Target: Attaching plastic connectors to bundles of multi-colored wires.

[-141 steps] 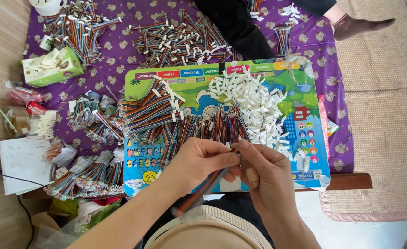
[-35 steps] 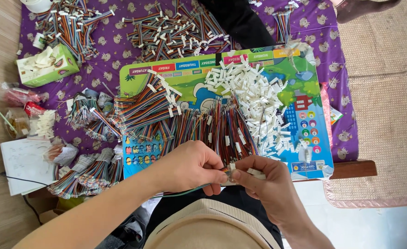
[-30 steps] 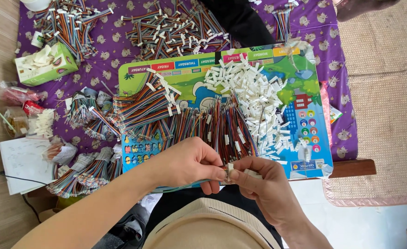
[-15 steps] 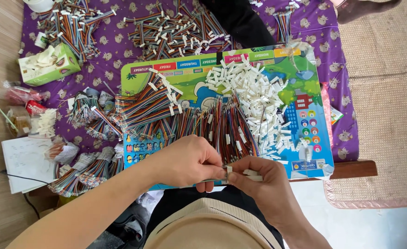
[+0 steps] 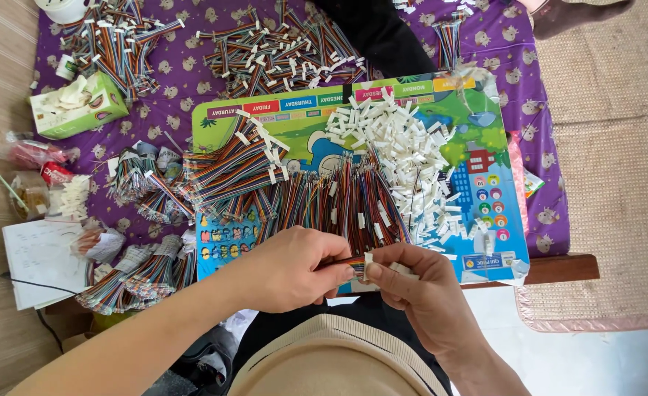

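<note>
- Left hand [image 5: 291,268]: closed, thumb and fingertips pinched on the end of a short multicoloured ribbon cable [image 5: 344,262]. The cable's free end points right, toward the other hand.
- Right hand [image 5: 419,290]: closed, fingertips clamped on a small white connector housing [image 5: 369,258], held at the cable's tip.
- Governing relation: the cable's long axis runs left to right, roughly level across the view; the housing sits directly at its right end, touching or just short of it. I cannot tell whether the wires are seated. Both hands are equally near the joint and meet just above the near edge of the worktop.
- Just beyond the hands: a row of loose ribbon cables [image 5: 339,202] lying side by side, their long axes running away from the person, on a colourful children's play board [image 5: 478,158].
- To the right on the board: a heap of loose white connector housings [image 5: 405,147], nearer the right hand.
- To the left: bundles of finished cables with housings fitted [image 5: 228,172].
- Far: purple patterned cloth [image 5: 170,73] bearing further cable heaps [image 5: 280,51]; a green tissue box [image 5: 78,106] at far left.
</note>
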